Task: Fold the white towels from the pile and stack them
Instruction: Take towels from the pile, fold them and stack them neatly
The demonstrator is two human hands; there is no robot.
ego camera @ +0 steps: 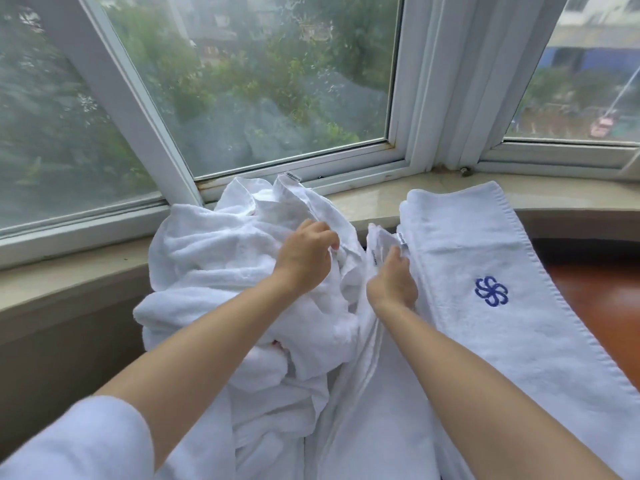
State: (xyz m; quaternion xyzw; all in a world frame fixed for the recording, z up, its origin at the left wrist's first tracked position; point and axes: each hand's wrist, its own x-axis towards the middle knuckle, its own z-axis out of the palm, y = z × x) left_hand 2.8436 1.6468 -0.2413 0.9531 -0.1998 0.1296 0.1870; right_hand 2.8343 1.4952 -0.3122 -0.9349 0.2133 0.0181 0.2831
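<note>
A crumpled pile of white towels lies against the window sill at the centre left. My left hand sits on top of the pile with curled fingers gripping a fold of towel. My right hand pinches the labelled edge of a white towel between the pile and the folded one. To the right lies a long folded white towel with a blue flower emblem, reaching from the sill toward me.
A beige stone window sill runs below the white window frames. A red-brown wooden surface shows at the right edge. More white cloth spreads near me at the bottom.
</note>
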